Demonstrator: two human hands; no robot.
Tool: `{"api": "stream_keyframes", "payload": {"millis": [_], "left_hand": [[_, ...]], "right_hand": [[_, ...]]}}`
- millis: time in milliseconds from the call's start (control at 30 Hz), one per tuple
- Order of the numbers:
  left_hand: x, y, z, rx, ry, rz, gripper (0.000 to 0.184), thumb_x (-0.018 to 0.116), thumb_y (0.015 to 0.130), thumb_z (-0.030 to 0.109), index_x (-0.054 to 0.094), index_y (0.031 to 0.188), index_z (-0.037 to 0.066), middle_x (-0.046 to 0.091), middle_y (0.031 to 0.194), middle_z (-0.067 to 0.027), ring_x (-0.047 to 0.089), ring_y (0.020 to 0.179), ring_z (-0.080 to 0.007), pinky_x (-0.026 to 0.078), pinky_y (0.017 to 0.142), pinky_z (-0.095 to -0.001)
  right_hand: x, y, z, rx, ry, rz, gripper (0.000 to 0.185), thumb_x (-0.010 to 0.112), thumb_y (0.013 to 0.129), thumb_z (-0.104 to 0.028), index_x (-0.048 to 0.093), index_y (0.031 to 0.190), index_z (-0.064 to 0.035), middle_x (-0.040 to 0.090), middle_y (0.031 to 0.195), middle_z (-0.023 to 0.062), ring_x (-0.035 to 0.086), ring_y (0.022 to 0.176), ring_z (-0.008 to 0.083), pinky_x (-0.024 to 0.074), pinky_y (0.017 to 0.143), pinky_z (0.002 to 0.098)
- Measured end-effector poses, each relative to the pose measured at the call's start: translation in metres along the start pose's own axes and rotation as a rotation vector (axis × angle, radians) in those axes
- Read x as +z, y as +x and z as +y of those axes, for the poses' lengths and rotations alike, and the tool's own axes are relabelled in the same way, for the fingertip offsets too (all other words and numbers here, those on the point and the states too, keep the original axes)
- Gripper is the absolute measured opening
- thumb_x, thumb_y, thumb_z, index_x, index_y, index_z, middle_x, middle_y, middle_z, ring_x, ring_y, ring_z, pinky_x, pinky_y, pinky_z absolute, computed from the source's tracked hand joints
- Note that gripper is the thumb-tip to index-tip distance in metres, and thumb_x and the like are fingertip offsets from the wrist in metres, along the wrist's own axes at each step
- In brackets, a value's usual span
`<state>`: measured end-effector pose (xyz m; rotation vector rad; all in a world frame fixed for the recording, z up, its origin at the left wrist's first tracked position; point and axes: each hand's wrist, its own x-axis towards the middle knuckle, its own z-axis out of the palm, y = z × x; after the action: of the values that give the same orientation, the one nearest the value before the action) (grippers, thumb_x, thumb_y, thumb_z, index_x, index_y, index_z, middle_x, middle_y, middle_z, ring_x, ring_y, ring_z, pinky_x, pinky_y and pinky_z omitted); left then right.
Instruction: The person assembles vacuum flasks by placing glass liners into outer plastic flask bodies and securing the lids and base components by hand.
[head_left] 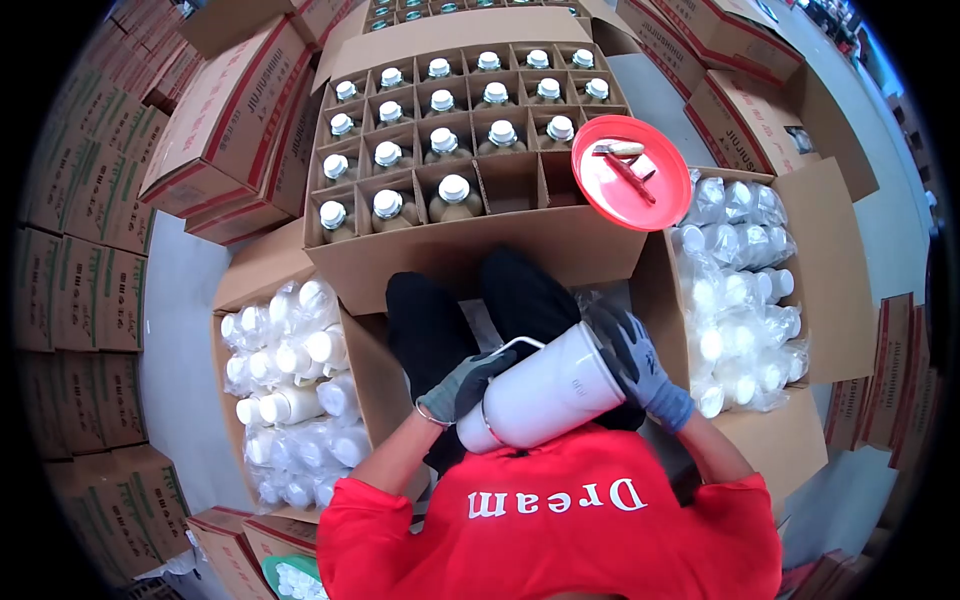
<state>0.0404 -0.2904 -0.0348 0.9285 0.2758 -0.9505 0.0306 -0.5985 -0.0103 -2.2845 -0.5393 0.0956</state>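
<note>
A large white bottle (555,390) lies tilted across my lap, its narrower end toward the lower left and its wide end toward the upper right. Gloved in grey, my left hand (468,388) is closed around its narrow part, by a thin white handle (518,342). My right hand (640,365), also gloved, presses against the wide end with its fingers wrapped over the rim; part of the fingers is hidden. In front of my knees stands a divided carton (470,245) of white-capped bottles (453,195), with two front-right compartments showing no bottle.
A red round tray (655,212) with a few small tools rests on the carton's right corner. Open boxes of plastic-wrapped white bottles flank me, the left box (385,400) and the right box (660,300). Stacked cartons (215,130) rise at the left.
</note>
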Motion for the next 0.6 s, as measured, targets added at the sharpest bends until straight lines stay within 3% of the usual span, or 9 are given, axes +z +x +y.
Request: {"api": "stream_keyframes", "payload": {"millis": [133,167,200,267,333,400,467,500,600], "left_hand": [[-0.005,-0.005,-0.006,0.174,0.470,0.009,0.034,0.048,0.102,0.024,0.061,0.123,0.002,0.066,0.117,-0.0094,0.061,0.107,-0.0125,0.046,0.097,-0.0299],[-0.003,-0.008,-0.002,0.521,0.678,-0.083,0.031,0.051,0.099,0.018,0.063,0.121,0.001,0.067,0.114,-0.0084,0.062,0.104,-0.0132,0.046,0.097,-0.0304],[0.000,-0.012,0.000,0.416,0.798,0.209,0.029,0.058,0.090,0.013,0.065,0.116,0.002,0.068,0.115,-0.0093,0.063,0.107,-0.0185,0.045,0.100,-0.0331],[0.055,-0.024,0.030,1.027,1.222,0.337,0.038,0.061,0.075,0.003,0.068,0.112,0.006,0.068,0.114,-0.0115,0.062,0.113,-0.0293,0.045,0.102,-0.0425],[0.092,-0.032,0.059,1.196,1.505,0.248,0.039,0.059,0.068,0.000,0.070,0.104,0.008,0.068,0.114,-0.0113,0.059,0.116,-0.0303,0.040,0.107,-0.0475],[0.078,-0.028,0.067,1.221,1.222,0.366,0.031,0.059,0.077,0.004,0.071,0.105,0.006,0.070,0.109,-0.0128,0.065,0.108,-0.0279,0.044,0.104,-0.0407],[0.064,-0.031,0.074,0.614,0.708,0.457,0.029,0.056,0.080,0.003,0.071,0.105,-0.001,0.072,0.103,-0.0123,0.069,0.096,-0.0203,0.052,0.089,-0.0322],[0.055,-0.024,0.071,0.707,0.831,0.460,0.030,0.056,0.079,0.002,0.071,0.104,-0.001,0.072,0.104,-0.0130,0.069,0.095,-0.0201,0.053,0.087,-0.0321],[0.081,-0.023,0.080,1.205,1.118,0.396,0.030,0.058,0.072,0.001,0.069,0.100,0.002,0.070,0.106,-0.0133,0.066,0.105,-0.0283,0.047,0.099,-0.0403]], "right_hand": [[-0.022,0.049,-0.069,-0.513,0.139,-0.181,0.049,0.048,0.089,-0.027,0.053,0.133,-0.0061,0.041,0.142,0.0224,0.039,0.131,0.0403,0.0280,0.111,0.0484],[-0.019,0.047,-0.069,-0.465,0.226,-0.099,0.045,0.048,0.088,-0.023,0.055,0.130,-0.0064,0.045,0.139,0.0211,0.040,0.130,0.0391,0.0268,0.112,0.0467],[-0.003,0.041,-0.049,-0.274,0.373,0.046,0.043,0.049,0.090,-0.024,0.055,0.129,-0.0057,0.052,0.134,0.0191,0.049,0.124,0.0360,0.0338,0.109,0.0462],[0.038,0.013,0.013,0.695,1.616,0.015,0.041,0.047,0.096,-0.029,0.056,0.128,-0.0048,0.057,0.129,0.0156,0.057,0.116,0.0313,0.0440,0.102,0.0442],[0.019,0.025,0.014,0.706,1.927,-0.123,0.044,0.043,0.102,-0.029,0.046,0.137,-0.0026,0.060,0.127,0.0116,0.061,0.110,0.0261,0.0491,0.097,0.0383],[0.010,0.027,0.003,0.486,1.293,0.105,0.047,0.043,0.101,-0.033,0.046,0.138,-0.0028,0.053,0.135,0.0126,0.054,0.120,0.0269,0.0416,0.104,0.0372],[-0.006,0.039,-0.016,0.169,0.653,0.389,0.050,0.042,0.100,-0.036,0.046,0.139,-0.0031,0.043,0.145,0.0133,0.044,0.131,0.0274,0.0327,0.111,0.0363],[-0.024,0.042,-0.024,-0.147,0.242,0.350,0.055,0.045,0.100,-0.033,0.037,0.144,-0.0020,0.036,0.148,0.0133,0.035,0.137,0.0258,0.0270,0.114,0.0352],[-0.008,0.044,-0.027,0.114,0.698,0.318,0.063,0.050,0.097,-0.033,0.030,0.148,-0.0025,0.038,0.146,0.0135,0.037,0.135,0.0250,0.0291,0.113,0.0355]]}}
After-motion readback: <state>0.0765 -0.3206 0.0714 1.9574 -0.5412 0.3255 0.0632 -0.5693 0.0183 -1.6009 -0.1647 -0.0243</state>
